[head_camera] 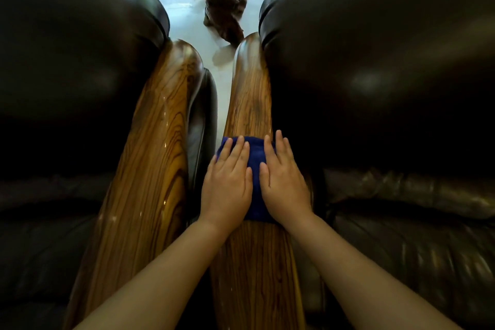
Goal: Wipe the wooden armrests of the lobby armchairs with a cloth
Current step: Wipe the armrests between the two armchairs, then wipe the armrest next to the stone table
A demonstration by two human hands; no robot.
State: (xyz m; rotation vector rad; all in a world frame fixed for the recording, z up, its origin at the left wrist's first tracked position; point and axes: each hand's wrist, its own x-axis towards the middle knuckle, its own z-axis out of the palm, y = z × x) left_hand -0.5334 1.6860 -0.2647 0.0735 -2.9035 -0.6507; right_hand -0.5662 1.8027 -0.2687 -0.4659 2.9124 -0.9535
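Note:
Two glossy striped wooden armrests run side by side away from me. A folded dark blue cloth (255, 169) lies across the right armrest (249, 104) about halfway along it. My left hand (227, 182) and my right hand (284, 182) both press flat on the cloth, fingers spread and pointing forward. The cloth shows between and just ahead of the fingers. The left armrest (158, 142) lies bare beside them and shines with streaks of light.
Black leather armchair backs bulge on the left (75, 48) and right (375, 61), with seat cushions below. A narrow gap with pale floor (222, 94) separates the chairs. A dark carved wooden object (222, 0) stands on the floor beyond the armrests.

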